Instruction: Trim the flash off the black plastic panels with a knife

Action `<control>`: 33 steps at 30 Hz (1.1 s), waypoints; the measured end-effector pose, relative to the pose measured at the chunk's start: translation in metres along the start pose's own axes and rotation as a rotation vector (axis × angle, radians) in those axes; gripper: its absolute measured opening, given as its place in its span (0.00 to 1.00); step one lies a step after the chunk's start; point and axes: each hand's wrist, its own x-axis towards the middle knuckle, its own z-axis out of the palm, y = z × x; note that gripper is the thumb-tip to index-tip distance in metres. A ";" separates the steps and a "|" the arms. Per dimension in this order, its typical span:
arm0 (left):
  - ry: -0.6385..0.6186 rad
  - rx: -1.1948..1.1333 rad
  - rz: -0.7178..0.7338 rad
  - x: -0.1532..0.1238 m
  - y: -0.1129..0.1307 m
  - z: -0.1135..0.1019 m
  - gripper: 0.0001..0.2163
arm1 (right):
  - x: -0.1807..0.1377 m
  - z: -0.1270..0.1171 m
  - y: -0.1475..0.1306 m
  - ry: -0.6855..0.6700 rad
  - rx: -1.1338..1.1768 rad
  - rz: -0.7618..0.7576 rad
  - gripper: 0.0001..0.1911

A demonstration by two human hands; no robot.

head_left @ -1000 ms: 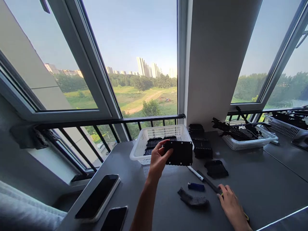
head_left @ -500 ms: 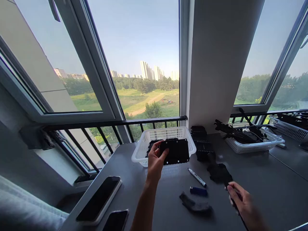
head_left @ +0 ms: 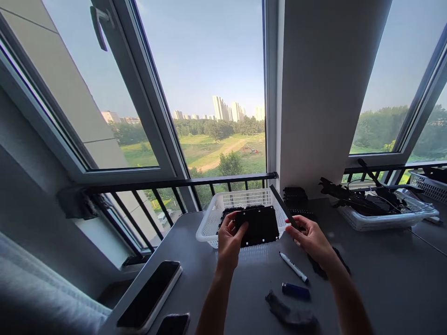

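One flat black plate [head_left: 261, 226] is in left hand [head_left: 228, 238], pinched between thumb and fingers, held up above table [head_left: 247, 288], in front of white plastic basket [head_left: 208, 234]. Right hand [head_left: 310, 236] pinches thin dark strip [head_left: 281, 204], which slants up and to left; gap shows between strip and plate. Nearer on table lie white marker [head_left: 293, 267], small blue cylinder [head_left: 296, 291] and dark grey fabric-like piece [head_left: 288, 312].

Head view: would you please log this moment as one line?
left hand: holds flat black rectangular panel | right hand: holds slim dark flat strip | grey table: white marker pen
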 end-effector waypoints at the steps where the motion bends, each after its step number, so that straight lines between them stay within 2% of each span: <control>1: 0.001 -0.002 -0.005 0.001 0.000 0.000 0.27 | 0.006 0.005 0.002 0.008 -0.018 -0.017 0.27; 7: -0.035 0.025 -0.036 0.000 -0.002 0.005 0.27 | 0.027 0.019 0.010 0.036 -0.027 -0.083 0.24; 15: -0.067 0.062 -0.048 -0.010 0.000 0.023 0.27 | 0.032 0.009 0.013 0.084 0.019 -0.076 0.20; 20: -0.263 0.168 -0.094 -0.005 -0.005 0.029 0.28 | 0.032 -0.002 0.012 0.119 0.025 -0.107 0.20; 22: -0.303 0.204 -0.113 -0.001 -0.010 0.028 0.28 | 0.032 -0.004 0.012 0.123 0.025 -0.118 0.20; 33: -0.147 0.132 -0.045 0.010 -0.025 0.029 0.21 | 0.045 0.004 0.023 0.103 -0.050 -0.108 0.26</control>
